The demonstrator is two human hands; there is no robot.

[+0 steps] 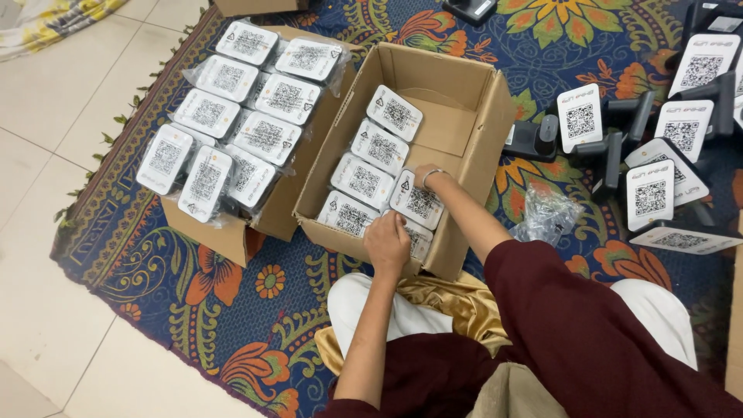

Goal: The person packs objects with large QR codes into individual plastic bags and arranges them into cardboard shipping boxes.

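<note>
Nearest the camera, a person's lap in maroon cloth (588,333) and gold fabric (441,306) is filling the lower frame, with both forearms reaching away into an open brown cardboard box (472,131) sitting on a patterned blue floral rug (193,302). Left hand (387,241) is resting at the near edge of the box, fingers curled down onto a small white rectangular unit with a square black-and-white code panel (350,217); whether it is gripping or only pressing, I cannot tell. Right hand (426,176), wearing a thin bangle at the wrist, is pinching the far edge of a second white coded unit (416,203) standing in the right-hand row. More such units are lying in a row toward the far side of the box. To the left, a second cardboard box (232,232) is holding plastic-wrapped white units. To the right, dark stands with white coded cards (648,193) and a crumpled clear plastic bag (546,213) are lying on the rug.
</note>
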